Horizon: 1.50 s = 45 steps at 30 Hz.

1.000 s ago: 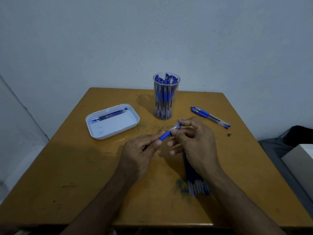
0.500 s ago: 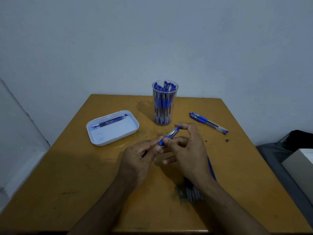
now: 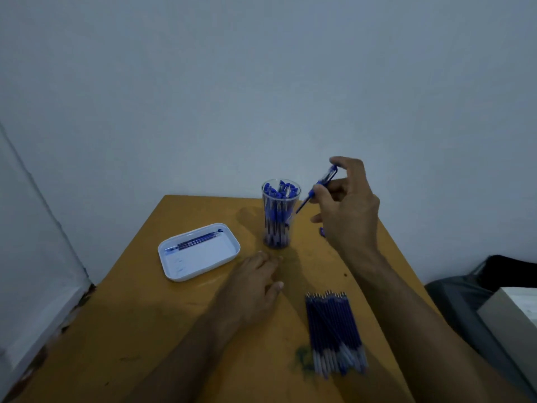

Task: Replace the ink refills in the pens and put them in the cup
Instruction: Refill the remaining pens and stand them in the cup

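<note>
The right hand [image 3: 345, 205] was raised just right of the cup [image 3: 280, 213], pinching a pen [image 3: 318, 187] between thumb and fingers, the pen tilted with its lower end pointing down toward the cup's rim; the left hand [image 3: 255, 282] lay flat and relaxed on the worktop [image 3: 174, 330], in front of the cup and holding nothing. The worktop was the largest thing, a bare yellow-brown surface. Left of the cup sat a white tray [image 3: 174, 271] with what looked like used refills lying along its far side. In front of the cup and to its right lay a bundle of refills [image 3: 334, 330], near the worktop's front edge. The cup itself, clear and upright, was already crowded with blue pens. The pen looked light, stiff and smooth, so a fingertip pinch near its upper half probably sufficed. With the cup so full, it likely needed steering into a gap rather than dropping. The thin refills seemed prone to rolling.
</note>
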Each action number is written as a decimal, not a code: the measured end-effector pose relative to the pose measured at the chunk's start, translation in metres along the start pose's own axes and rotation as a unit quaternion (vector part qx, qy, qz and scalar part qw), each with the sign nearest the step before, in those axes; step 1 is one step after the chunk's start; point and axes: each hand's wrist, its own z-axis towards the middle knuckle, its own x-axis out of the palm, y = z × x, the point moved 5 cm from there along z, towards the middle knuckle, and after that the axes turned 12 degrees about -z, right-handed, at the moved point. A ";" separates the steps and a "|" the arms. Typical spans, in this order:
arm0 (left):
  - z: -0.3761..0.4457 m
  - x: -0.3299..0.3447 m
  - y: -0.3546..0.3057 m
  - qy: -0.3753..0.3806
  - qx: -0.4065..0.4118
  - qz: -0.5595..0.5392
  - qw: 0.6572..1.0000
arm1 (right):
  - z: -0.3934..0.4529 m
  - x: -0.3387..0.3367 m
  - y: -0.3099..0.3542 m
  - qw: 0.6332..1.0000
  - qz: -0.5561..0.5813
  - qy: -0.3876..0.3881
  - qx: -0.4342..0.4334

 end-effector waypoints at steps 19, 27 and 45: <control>0.006 0.012 0.013 0.024 -0.029 0.051 0.998 | 0.054 0.067 -0.013 0.979 -0.168 0.075 -0.092; 0.007 0.011 0.012 0.031 -0.042 0.046 0.998 | 0.052 0.091 -0.026 0.950 -0.267 0.134 -0.087; 0.008 0.007 0.011 0.039 -0.060 0.039 0.997 | 0.012 0.031 -0.153 0.890 -0.392 0.212 0.097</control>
